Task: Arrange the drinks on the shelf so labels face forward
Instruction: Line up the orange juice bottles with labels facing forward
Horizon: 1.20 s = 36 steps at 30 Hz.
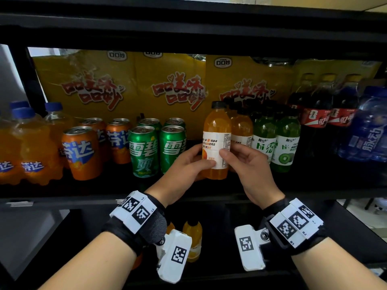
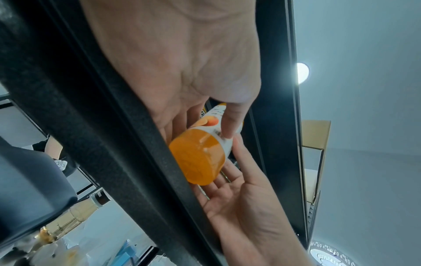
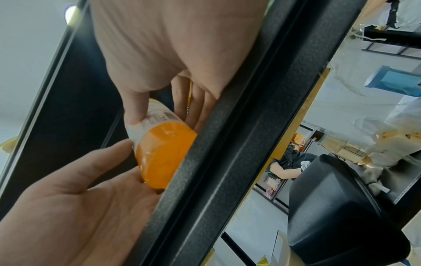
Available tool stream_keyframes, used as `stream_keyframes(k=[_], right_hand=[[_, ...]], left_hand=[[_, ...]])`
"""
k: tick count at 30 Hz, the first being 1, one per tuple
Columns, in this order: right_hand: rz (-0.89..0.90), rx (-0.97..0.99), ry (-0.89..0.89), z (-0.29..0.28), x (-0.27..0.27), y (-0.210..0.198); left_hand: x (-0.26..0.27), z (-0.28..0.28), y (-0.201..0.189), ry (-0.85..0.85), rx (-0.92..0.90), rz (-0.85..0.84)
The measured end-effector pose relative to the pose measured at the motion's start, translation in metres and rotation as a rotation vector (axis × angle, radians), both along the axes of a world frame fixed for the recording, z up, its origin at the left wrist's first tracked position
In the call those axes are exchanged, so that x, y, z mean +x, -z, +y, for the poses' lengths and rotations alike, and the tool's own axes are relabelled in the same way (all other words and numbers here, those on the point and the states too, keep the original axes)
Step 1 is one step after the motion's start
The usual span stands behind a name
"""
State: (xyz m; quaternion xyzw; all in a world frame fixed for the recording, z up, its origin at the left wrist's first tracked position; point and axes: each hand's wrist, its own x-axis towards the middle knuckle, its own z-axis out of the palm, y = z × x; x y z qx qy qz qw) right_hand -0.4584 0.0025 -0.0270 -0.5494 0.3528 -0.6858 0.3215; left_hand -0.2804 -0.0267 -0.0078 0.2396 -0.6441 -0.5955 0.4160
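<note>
Item: orange juice bottle (image 1: pixel 216 141), black cap, white label; stood upright on the shelf (image 1: pixel 62 198), long axis vertical, front of its row. Left of the bottle: green cans (image 1: pixel 144 150). Right of the bottle: kiwi bottles (image 1: pixel 287 143). Behind the bottle: yellow snack bags (image 1: pixel 173 84).

Left hand (image 1: pixel 188 164) gripped the bottle's left flank, thumb across the label's lower edge; right hand (image 1: pixel 249 164) gripped the right flank, thumb on the label. Both hands equally near, one each side.

Label: fine print and barcode faced outward, fruit picture turned toward the left hand. Judgement: a twist about the vertical axis was needed to bring the picture forward.
</note>
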Motion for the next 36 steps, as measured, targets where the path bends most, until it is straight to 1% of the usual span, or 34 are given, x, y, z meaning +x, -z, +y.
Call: stream_keyframes(k=[2, 4, 10, 15, 17, 21, 29, 36], right_hand=[[0.000, 0.010, 0.020, -0.0005, 0.0001, -0.0010], [-0.008, 0.028, 0.016, -0.0005, 0.0010, -0.0020], [-0.001, 0.032, -0.032, 0.0008, 0.0039, -0.0046], [-0.007, 0.020, -0.041, 0.0011, 0.0041, -0.0040], [-0.012, 0.023, -0.022, 0.0012, 0.0030, -0.0037], [0.011, 0.050, 0.007, 0.0009, 0.0030, -0.0040], [0.030, 0.041, -0.024, 0.0027, 0.0043, -0.0039], [-0.005, 0.016, 0.012, 0.0012, 0.0017, -0.0046]], left_hand=[[0.0003, 0.0002, -0.0003, 0.004, 0.004, 0.000], [-0.0002, 0.0014, -0.0004, -0.029, -0.005, 0.005], [-0.0009, 0.0041, 0.0020, -0.109, -0.105, -0.033], [-0.0008, 0.0024, 0.0019, -0.121, -0.140, -0.053], [-0.0012, 0.0018, 0.0011, -0.093, -0.121, -0.064], [-0.0015, -0.0015, 0.0015, -0.048, -0.022, -0.030], [0.0002, -0.0006, 0.0030, -0.088, -0.087, -0.032], [-0.0015, -0.0051, 0.0034, -0.045, 0.011, -0.028]])
